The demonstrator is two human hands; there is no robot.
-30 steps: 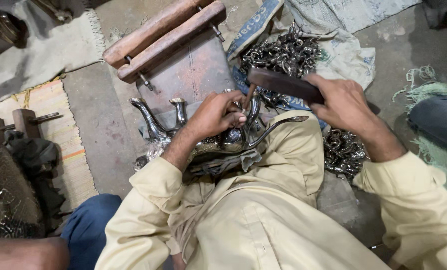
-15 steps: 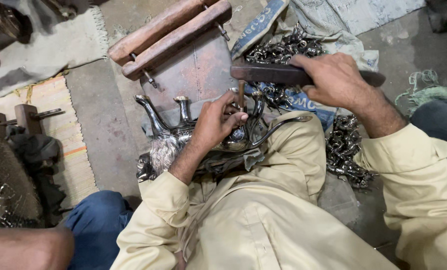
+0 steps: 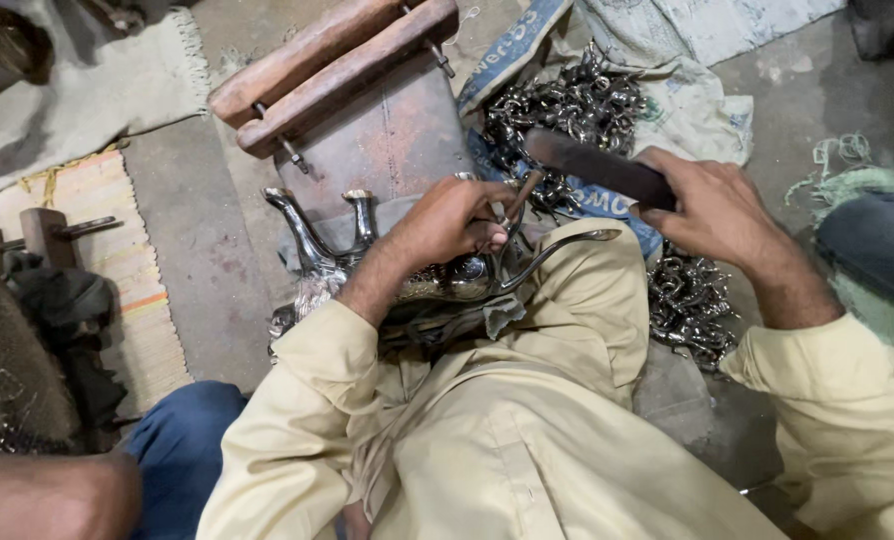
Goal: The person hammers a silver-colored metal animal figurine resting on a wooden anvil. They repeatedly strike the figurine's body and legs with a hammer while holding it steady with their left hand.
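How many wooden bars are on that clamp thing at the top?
2: the upper wooden bar and the lower wooden bar lie side by side, slanted, above the left hand. More may be hidden.

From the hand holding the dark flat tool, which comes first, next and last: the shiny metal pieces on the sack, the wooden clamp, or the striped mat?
Measured from the right hand in the head view:
1. Shiny metal pieces on the sack, just left of and above it.
2. Wooden clamp, farther left, at the top.
3. Striped mat, far left.
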